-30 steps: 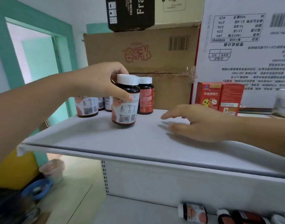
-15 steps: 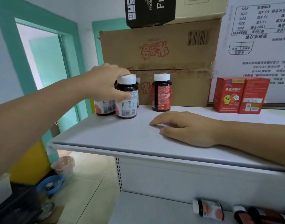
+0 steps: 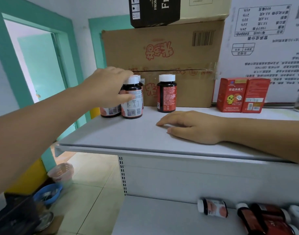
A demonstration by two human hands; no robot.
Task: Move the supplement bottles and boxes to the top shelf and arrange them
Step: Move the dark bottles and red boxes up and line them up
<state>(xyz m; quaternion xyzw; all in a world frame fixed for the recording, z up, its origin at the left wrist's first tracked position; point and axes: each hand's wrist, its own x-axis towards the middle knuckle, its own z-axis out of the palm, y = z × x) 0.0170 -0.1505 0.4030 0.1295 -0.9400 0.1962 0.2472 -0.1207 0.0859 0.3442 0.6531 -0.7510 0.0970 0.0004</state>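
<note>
Head view looks at the flat white top shelf (image 3: 145,136) in a small room with a green-blue door frame (image 3: 11,56) and a pale tiled floor (image 3: 94,175) down on the left. Big brown cardboard boxes (image 3: 162,48) stand at the back of the shelf, close behind the bottles.

Our left hand (image 3: 106,87) wraps round a dark bottle with a white cap (image 3: 132,102) — thumb on its label, fingers over the cap. It stands on the shelf near the left end. A few more bottles (image 3: 109,111) stand just beside and behind it, partly hidden by our hand. One dark bottle with a red label (image 3: 166,95) stands alone to the right.

Our right hand (image 3: 194,126) lies flat on the shelf, fingers straight, holding nothing. Two red boxes (image 3: 231,95) sit side by side farther right. On the lower white shelf (image 3: 153,217), some fallen bottles (image 3: 212,208) lie on their sides.
</note>
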